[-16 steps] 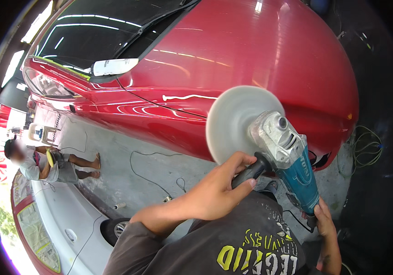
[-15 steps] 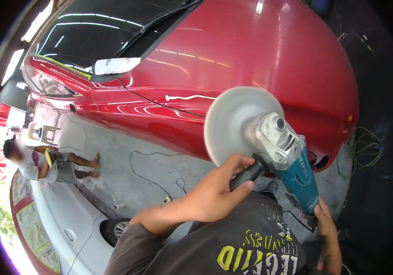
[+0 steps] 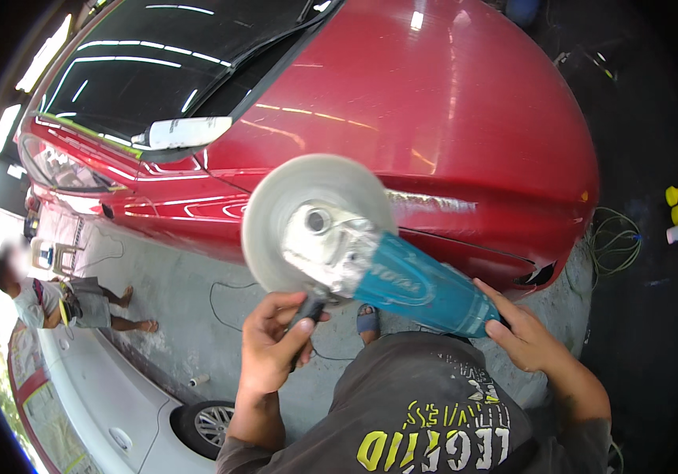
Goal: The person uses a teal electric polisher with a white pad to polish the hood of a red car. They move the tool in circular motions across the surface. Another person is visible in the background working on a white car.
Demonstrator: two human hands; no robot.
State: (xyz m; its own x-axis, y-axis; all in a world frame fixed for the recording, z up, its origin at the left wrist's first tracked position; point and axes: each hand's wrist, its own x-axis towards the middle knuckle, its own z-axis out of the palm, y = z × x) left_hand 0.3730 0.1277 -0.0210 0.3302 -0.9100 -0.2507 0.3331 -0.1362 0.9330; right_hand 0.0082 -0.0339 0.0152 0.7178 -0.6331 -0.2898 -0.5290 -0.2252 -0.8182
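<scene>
A teal angle polisher (image 3: 426, 286) with a silver head is in both my hands, lying across the picture in front of the red car. My left hand (image 3: 269, 336) is wrapped round its black side handle (image 3: 307, 320). At the rear end of the tool my right hand (image 3: 525, 328) grips the body, its fingers partly hidden. The round white polishing pad (image 3: 272, 186) looks blurred, and it overlaps the fender of the red car (image 3: 434, 118). Whether the pad touches the paint I cannot tell. To the pad's right a whitish smear (image 3: 430, 202) runs along the red panel.
A white bottle (image 3: 189, 133) lies by the windshield base. Behind at left, a person (image 3: 58, 304) stands beside a white car (image 3: 110, 395), holding something yellow. A cable (image 3: 216, 300) trails over the concrete floor, and a coiled hose (image 3: 619, 241) lies past the red car's front.
The polisher has moved left along the fender and swung more level, both hands going with it. The thin white streak there is now a broad smear on the pad's right.
</scene>
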